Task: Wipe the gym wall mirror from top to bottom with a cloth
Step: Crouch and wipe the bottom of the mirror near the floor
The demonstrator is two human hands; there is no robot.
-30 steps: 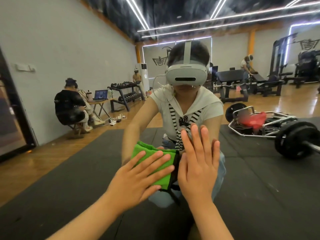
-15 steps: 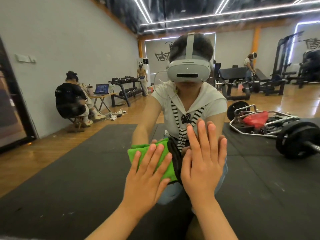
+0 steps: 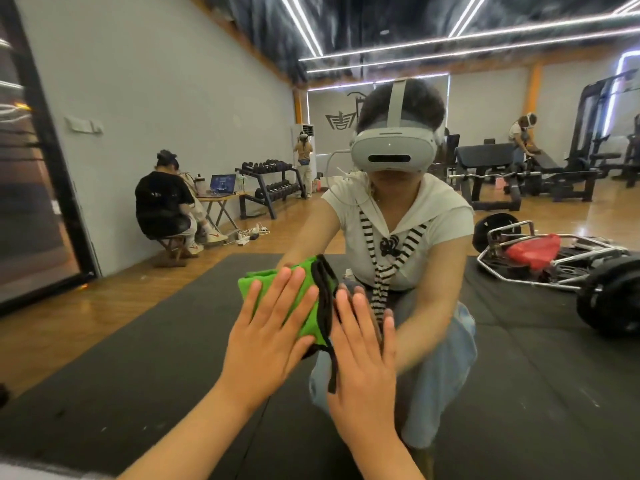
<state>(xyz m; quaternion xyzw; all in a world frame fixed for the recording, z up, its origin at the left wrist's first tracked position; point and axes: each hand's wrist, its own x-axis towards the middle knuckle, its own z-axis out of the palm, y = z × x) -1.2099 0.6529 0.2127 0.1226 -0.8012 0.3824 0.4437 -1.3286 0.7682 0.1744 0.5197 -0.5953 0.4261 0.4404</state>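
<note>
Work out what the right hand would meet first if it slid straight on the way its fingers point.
Probably only bare mirror: the right hand lies flat on it, fingers pointing up. The black edge of the green cloth sits just left and might be brushed.

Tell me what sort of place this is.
A gym, most likely its free-weights area. A dumbbell rack stands by the wall, a loaded barbell lies on the black floor mats, and a padded bench stands among the machines at the far side.
</note>
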